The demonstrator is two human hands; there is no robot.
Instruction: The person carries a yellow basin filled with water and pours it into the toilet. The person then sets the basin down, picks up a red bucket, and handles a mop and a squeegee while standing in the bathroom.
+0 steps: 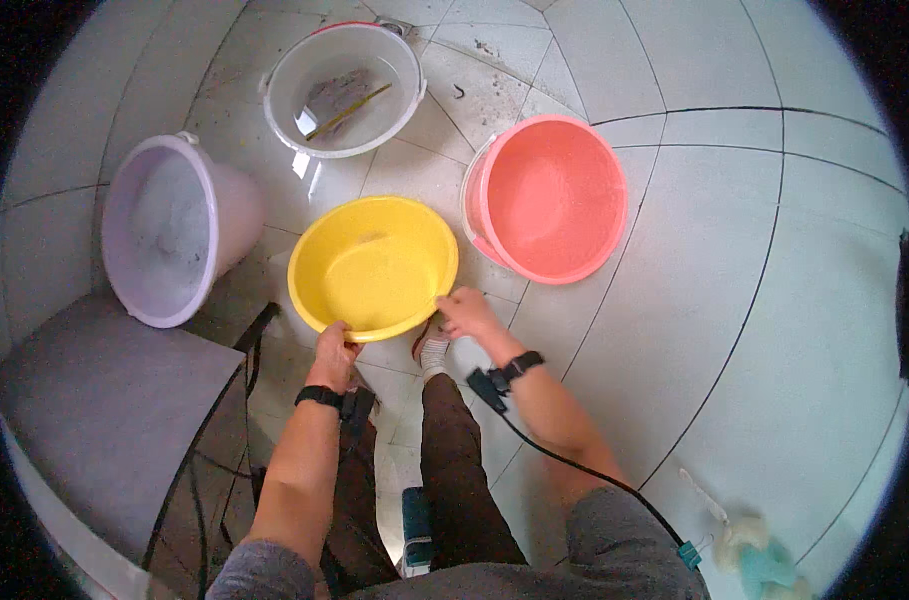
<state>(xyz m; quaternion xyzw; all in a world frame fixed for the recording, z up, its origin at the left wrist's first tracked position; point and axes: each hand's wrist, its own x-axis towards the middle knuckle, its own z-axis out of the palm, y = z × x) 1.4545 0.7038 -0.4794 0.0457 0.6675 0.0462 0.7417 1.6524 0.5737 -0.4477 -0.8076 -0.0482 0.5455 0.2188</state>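
A yellow plastic basin (374, 285) is in front of me, above the tiled floor or on it; I cannot tell which. The near-left part of its rim is gripped by my left hand (332, 358), thumb over the edge and fingers underneath. My right hand (471, 314) pinches the rim at the near right. No contents show inside the basin. Just beyond, on the right, a pink bucket (554, 200) leans its opening toward me. Farther off, a white bucket (399, 115) holds liquid, a greyish mass and a thin yellowish stick.
On the left, a lilac bucket (239, 210) contains greyish, cloudy liquid. A grey flat-topped piece of furniture (124, 410) fills the lower left. My shoe (429, 345) is just below the basin. A dark cable (584, 465) runs along my right arm. White-and-teal bath puffs (764, 560) are at lower right.
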